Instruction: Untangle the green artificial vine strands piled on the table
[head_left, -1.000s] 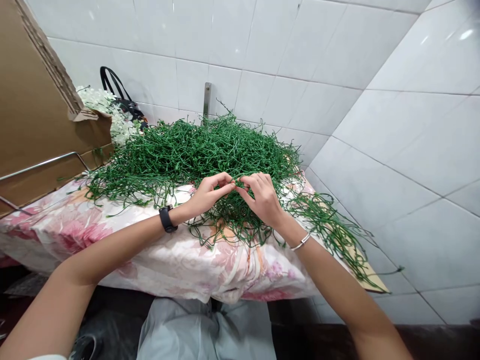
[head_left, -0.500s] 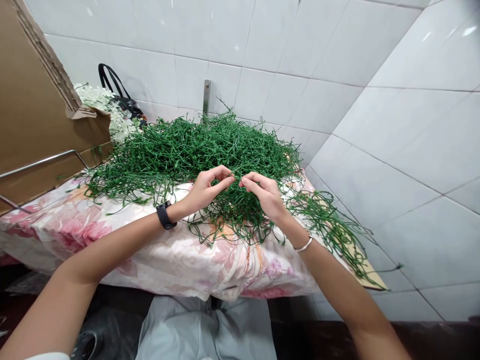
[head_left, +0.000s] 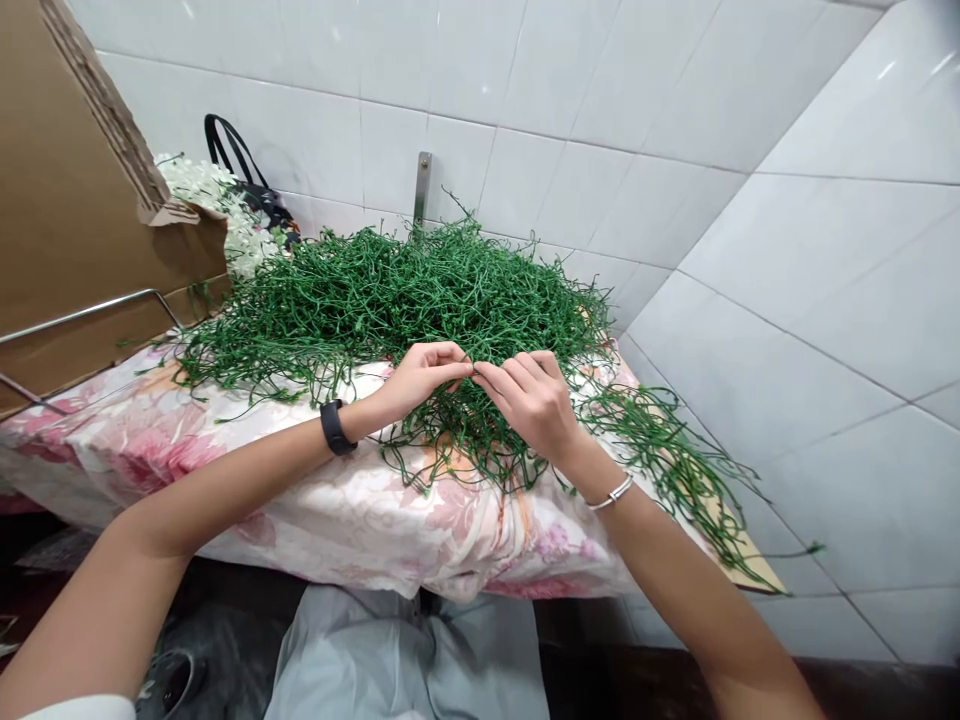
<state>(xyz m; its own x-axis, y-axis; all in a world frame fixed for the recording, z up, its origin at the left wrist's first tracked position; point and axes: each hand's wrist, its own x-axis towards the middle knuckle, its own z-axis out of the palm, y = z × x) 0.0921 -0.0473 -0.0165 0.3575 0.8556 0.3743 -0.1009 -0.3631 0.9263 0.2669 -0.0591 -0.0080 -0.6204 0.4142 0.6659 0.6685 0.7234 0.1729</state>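
Note:
A large tangled heap of thin green artificial stems (head_left: 420,290) lies on the cloth-covered table against the wall. Over its front edge, my left hand (head_left: 429,378) pinches with thumb and forefinger; a dark watch circles that wrist. My right hand (head_left: 534,400), with a silver bangle at the wrist, is closed in a pinch too, its fingertips meeting those of the left. A thin green stem seems to be held between both pinches, though most of it is lost against the heap behind. Loose stems (head_left: 450,440) hang below the hands.
Floral cloth (head_left: 330,520) drapes over the table edge. More stems (head_left: 682,460) spread onto a board at right. A cardboard box (head_left: 67,200) and metal rod (head_left: 90,312) stand at left, beside white flowers (head_left: 251,240) and a black bag (head_left: 262,200). Tiled walls enclose the back and right.
My hands have come together until the fingertips touch. The right hand has turned, its knuckles now facing up with fingers curled. The view has shifted slightly.

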